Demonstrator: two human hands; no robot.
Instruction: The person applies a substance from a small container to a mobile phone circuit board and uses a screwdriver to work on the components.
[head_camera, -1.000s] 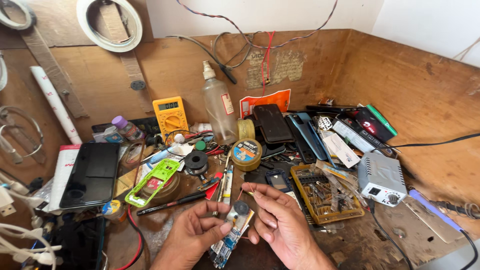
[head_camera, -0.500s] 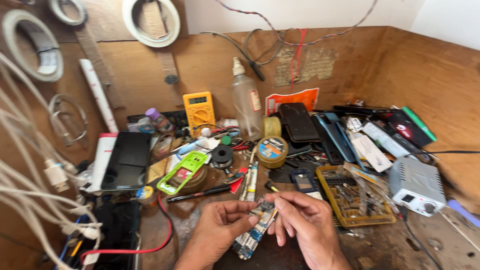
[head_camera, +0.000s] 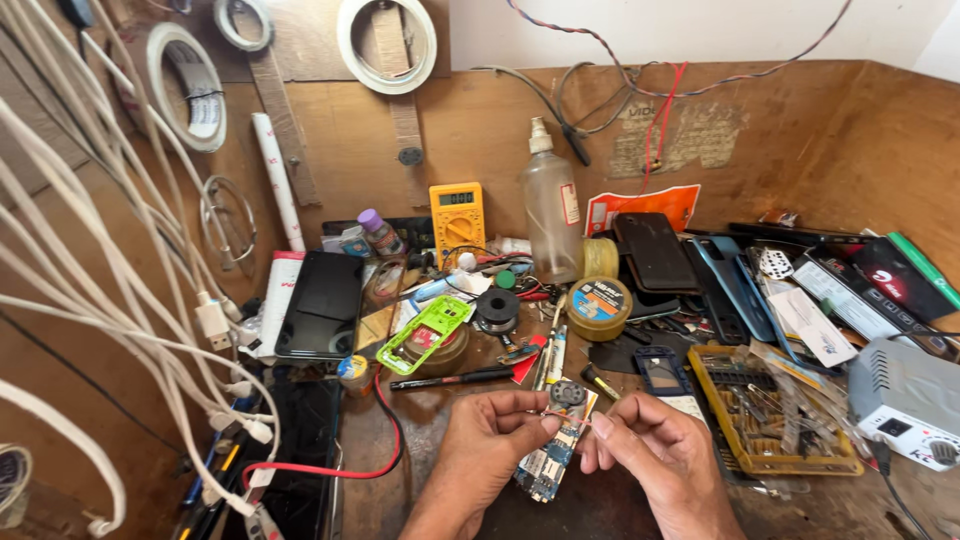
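- While the left hand pinches the upper end of a small phone circuit board between thumb and forefinger, the right hand pinches a fine thread of wire just beside the board's top; the board hangs between both hands, low over the workbench, tilted with its lower end toward the person.
- A thin wire seems to run between the two pinches, though it is too fine to tell where it joins; a tug from the right hand would likely snap it or tear it off the board.
- The board is held only at one end, so a loosened left thumb could let it swing down or fall onto the bench.
- The round dark part at the board's top sits close to the fingertips and could be knocked askew if the grip shifts.
- The bench is crowded: a red cable curls just beside the left wrist, and a black pen-like tool lies near; a sleeve or wrist could drag either one.
- The yellow parts tray sits near the right hand; a bump from that elbow might spill its small pieces.
- White cables hang at the left, well apart, and pose little risk.
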